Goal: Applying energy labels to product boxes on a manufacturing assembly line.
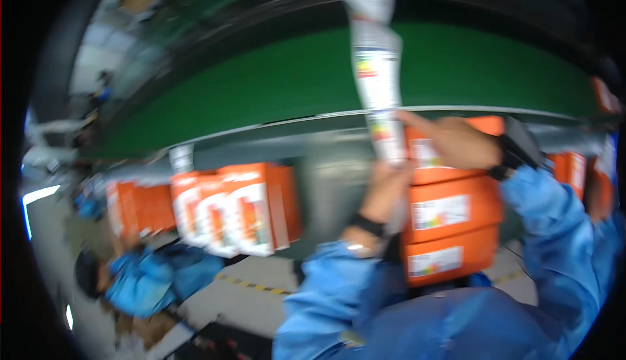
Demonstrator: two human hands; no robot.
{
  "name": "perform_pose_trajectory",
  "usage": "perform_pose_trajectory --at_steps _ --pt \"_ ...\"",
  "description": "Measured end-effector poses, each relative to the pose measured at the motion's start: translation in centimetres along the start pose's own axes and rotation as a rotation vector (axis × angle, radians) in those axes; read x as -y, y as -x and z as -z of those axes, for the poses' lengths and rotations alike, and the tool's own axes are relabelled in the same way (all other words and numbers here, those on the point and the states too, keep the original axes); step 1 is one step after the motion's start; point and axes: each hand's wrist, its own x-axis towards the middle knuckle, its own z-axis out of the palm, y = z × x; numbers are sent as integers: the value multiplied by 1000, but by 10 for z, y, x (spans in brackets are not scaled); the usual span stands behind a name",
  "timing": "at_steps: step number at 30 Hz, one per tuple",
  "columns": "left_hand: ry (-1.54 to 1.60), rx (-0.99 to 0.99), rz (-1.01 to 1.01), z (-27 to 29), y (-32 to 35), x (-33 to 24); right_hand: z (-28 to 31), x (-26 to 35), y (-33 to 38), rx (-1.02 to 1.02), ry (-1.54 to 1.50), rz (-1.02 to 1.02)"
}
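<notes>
A long white strip of labels point(377, 76) with coloured bars runs down from the top across the green belt. My left hand point(388, 187) is closed at the strip's lower end, its fingertips blurred. Over the top of a stack of orange boxes point(451, 190) reaches my right hand point(460, 144), its fingertips at the strip's right edge, just above the left hand; its other fingers are partly hidden. Each box in the stack carries a white label with coloured bars on the side facing me.
A green conveyor belt point(261, 109) crosses behind the work ledge. White-and-orange boxes point(244, 207) stand on the left, with more orange boxes point(140, 207) beyond. Another person in blue point(153, 282) is at the lower left. Further orange boxes point(569, 171) stand at right.
</notes>
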Motion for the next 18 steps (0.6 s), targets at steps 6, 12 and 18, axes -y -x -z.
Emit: perform_pose_trajectory --at_steps 6,12,18 --pt "-76 -66 -78 -7 -8 13 -8 33 12 -21 474 -25" --pt "-170 -86 -120 -2 -11 16 7 43 12 -25 586 -430" --pt "-246 -89 -204 4 -21 22 -35 25 1 -416 451 -169"
